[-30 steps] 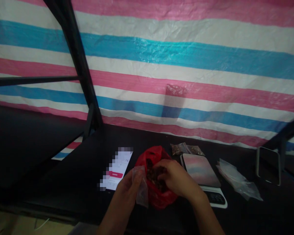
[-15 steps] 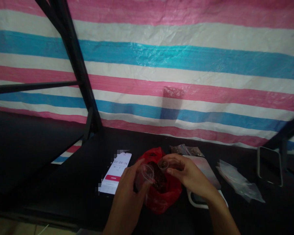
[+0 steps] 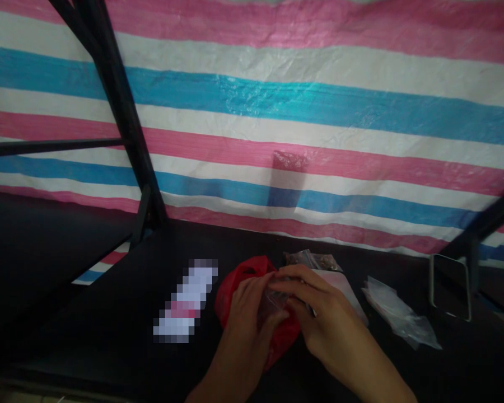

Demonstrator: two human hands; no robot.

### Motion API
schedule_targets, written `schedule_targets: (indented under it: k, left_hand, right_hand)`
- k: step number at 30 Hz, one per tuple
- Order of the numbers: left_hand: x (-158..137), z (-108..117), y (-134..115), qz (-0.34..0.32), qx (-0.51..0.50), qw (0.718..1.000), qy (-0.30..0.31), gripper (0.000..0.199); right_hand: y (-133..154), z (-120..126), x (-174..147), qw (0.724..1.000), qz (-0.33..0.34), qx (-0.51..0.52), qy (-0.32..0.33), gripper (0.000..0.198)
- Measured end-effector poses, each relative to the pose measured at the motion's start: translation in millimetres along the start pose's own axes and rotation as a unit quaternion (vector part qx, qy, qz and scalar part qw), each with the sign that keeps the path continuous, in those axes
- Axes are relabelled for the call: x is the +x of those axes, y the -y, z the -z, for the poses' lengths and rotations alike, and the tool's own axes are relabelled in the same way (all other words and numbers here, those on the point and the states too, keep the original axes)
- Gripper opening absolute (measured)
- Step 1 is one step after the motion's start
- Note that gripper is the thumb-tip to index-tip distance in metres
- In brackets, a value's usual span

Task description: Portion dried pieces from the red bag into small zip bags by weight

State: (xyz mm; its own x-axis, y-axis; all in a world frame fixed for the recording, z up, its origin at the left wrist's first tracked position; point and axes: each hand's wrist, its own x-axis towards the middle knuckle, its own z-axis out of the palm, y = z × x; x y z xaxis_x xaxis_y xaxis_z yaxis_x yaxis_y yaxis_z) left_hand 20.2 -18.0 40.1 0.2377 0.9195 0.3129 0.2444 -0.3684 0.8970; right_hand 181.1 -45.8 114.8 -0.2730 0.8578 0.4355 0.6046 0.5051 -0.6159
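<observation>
Over a red plastic bag [image 3: 235, 280], my left hand [image 3: 246, 330] is closed around a small clear plastic bag [image 3: 272, 302]. The fingers of my right hand [image 3: 325, 310] are bent together at the mouth of that clear bag. A small clear cup with brown bits showed in this hand a moment earlier; now my fingers mostly cover it. My two hands nearly touch. They hide most of the red bag's opening and the dark brown loose stuff inside it.
A pale flat device like a scale [image 3: 346, 291] lies beside my right hand, partly covered. Behind it are small bags with brown contents [image 3: 325, 261]. Flat clear bags [image 3: 399, 313] and a phone [image 3: 450, 285] lie right. A blurred bright screen [image 3: 189, 302] is left.
My right hand has brought the small cup left to the mouth of the clear bag, and the hands have closed together. The view has shifted slightly.
</observation>
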Motion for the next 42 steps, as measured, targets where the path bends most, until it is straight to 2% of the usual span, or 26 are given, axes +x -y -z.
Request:
schedule_targets:
  k: [4, 8, 10, 13, 15, 17, 20, 24, 29, 35, 39, 42]
  left_hand:
    - [1, 2, 2, 0.040, -0.071, 0.997, -0.014, 0.048]
    - [-2, 15, -2, 0.057, -0.100, 0.989, -0.087, 0.047]
    - [-6, 25, -5, 0.039, -0.103, 0.985, -0.134, 0.051]
    - [-15, 39, -5, 0.026, -0.104, 0.973, -0.203, 0.059]
    - [-23, 45, -1, 0.051, -0.093, 0.964, -0.246, 0.062]
    - [-32, 47, 8, 0.104, -0.083, 0.954, -0.267, 0.066]
    - [-43, 42, 25, 0.169, -0.087, 0.955, -0.227, 0.069]
    - [-48, 29, 38, 0.189, -0.138, 0.957, -0.173, 0.059]
    - [-39, 26, 34, 0.197, -0.179, 0.947, -0.180, 0.065]
    - [-29, 32, 33, 0.185, -0.197, 0.941, -0.202, 0.078]
    - [-22, 32, 30, 0.182, -0.200, 0.944, -0.189, 0.070]
    - [-17, 34, 25, 0.167, -0.144, 0.958, -0.184, 0.059]
  right_hand:
    - [-3, 2, -1, 0.999, 0.013, -0.026, -0.041, 0.047]
    - [-13, 7, -1, 0.995, -0.020, -0.036, -0.089, 0.038]
    - [-20, 5, 1, 0.996, -0.060, -0.041, -0.056, 0.040]
    - [-29, -7, 5, 0.991, -0.115, -0.055, 0.043, 0.037]
    - [-35, -20, 9, 0.985, -0.129, -0.076, 0.088, 0.041]
    - [-40, -34, 15, 0.981, -0.134, -0.095, 0.102, 0.046]
    - [-46, -50, 24, 0.977, -0.148, -0.102, 0.112, 0.047]
    - [-47, -62, 33, 0.974, -0.158, -0.099, 0.127, 0.048]
    - [-41, -73, 38, 0.980, -0.140, -0.020, 0.143, 0.055]
    - [-48, -73, 35, 0.963, -0.183, 0.122, 0.157, 0.048]
    - [-59, -68, 31, 0.939, -0.220, 0.226, 0.138, 0.042]
    - [-66, -60, 28, 0.927, -0.225, 0.285, 0.092, 0.035]
